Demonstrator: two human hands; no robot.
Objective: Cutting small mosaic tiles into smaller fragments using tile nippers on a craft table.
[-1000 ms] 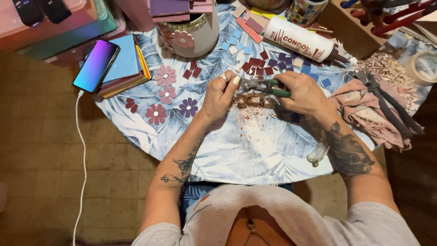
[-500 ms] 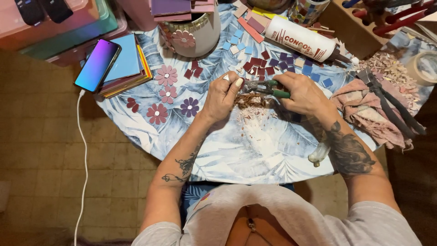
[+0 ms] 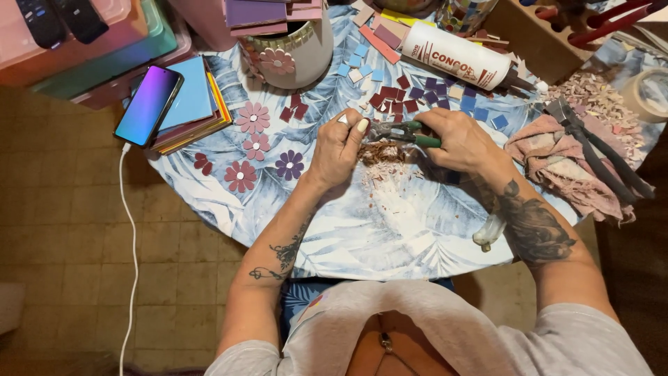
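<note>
My right hand (image 3: 460,141) grips green-handled nippers (image 3: 403,131) over the round table with a blue leaf-print cloth (image 3: 390,230). My left hand (image 3: 339,147) pinches a small tile piece against the nipper jaws. Under both hands lies a pile of reddish tile chips (image 3: 381,154). Small maroon, purple and blue tile squares (image 3: 410,97) are scattered just beyond the hands.
Mosaic flowers (image 3: 254,117) lie left of my hands. A phone (image 3: 149,104) with a white cable rests on coloured sheets at the table's left edge. A white glue bottle (image 3: 456,54), a pot (image 3: 296,49), a pink rag with dark pliers (image 3: 581,150) and tape (image 3: 647,94) stand around.
Both hands stay in the same place over the chip pile; only the fingers and nippers shift slightly.
</note>
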